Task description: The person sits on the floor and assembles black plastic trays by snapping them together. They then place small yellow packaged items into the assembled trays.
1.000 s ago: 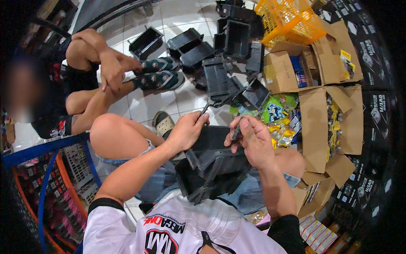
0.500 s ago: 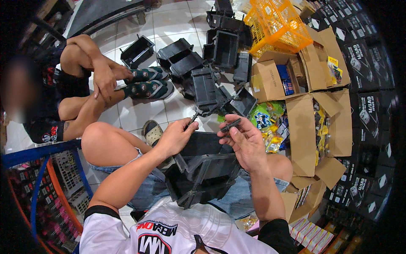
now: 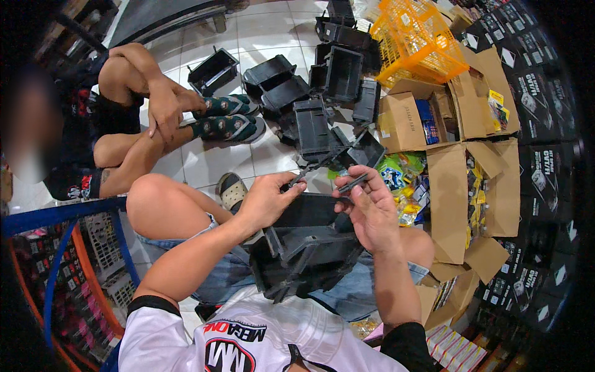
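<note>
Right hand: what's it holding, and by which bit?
The right hand holds a small dark strip between thumb and fingers; exactly which part is hard to tell.

Forearms (image 3: 199, 255) stretch forward — left hand (image 3: 266, 203) back upward, right hand (image 3: 374, 217) palm upward — with fingers (image 3: 374, 178) bent on both.

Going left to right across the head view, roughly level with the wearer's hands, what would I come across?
Blue metal bar, the wearer's bare left knee, left hand, right hand, yellow packets, open cardboard box, black printed cartons.
</note>
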